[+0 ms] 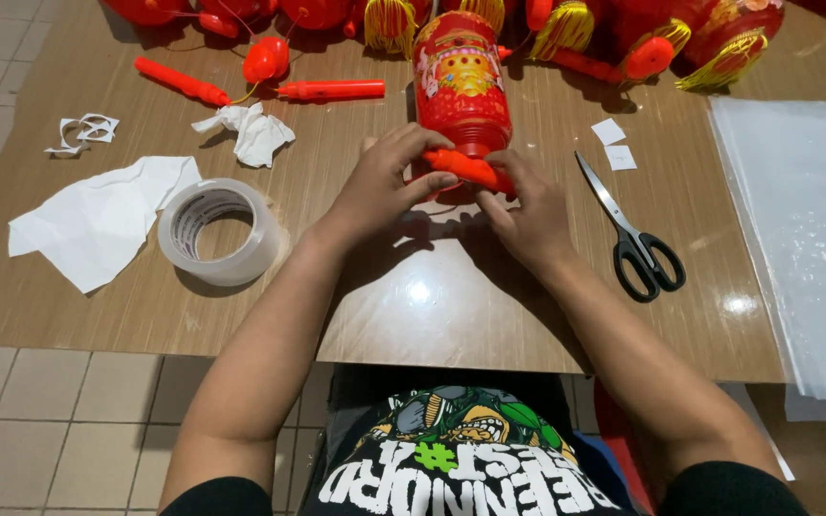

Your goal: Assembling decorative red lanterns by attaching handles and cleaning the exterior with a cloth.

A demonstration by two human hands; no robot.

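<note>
Two bare hands, the left hand [384, 186] and the right hand [528, 212], are closing together on the orange plastic base [466, 168] of a red cylindrical lantern [461, 86], which is lying on the glossy wooden bench [432, 306]. Its long axis is running straight away from the person, both hands about equally near. Flanking them are lying a clear tape roll [220, 232] and black-handled scissors [633, 234]; beyond, more tasselled red lanterns [719, 38] are crowding the far edge.
</note>
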